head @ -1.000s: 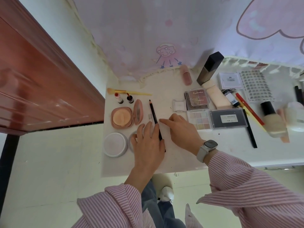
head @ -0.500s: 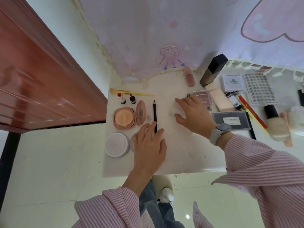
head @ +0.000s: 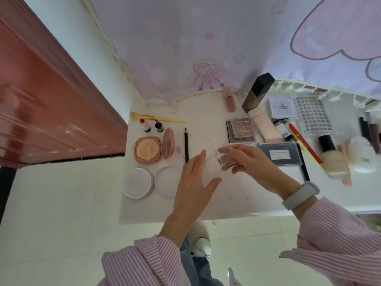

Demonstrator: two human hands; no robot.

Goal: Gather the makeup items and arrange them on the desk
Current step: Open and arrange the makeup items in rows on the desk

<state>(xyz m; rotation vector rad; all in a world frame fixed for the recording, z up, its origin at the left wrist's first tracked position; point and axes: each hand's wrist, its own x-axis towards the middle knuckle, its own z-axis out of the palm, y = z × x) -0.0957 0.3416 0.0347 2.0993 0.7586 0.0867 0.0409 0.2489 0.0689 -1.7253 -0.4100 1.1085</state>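
My right hand (head: 250,162) pinches a small clear case (head: 223,159) just above the white worktop (head: 226,203), near the eyeshadow palette (head: 241,129). My left hand (head: 195,182) hovers open beside it, right of the black pencil (head: 186,145) and open powder compact (head: 153,148).

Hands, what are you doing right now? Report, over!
Right hand grips clear case above desk. Left hand open beside it. Pencil lies close by.
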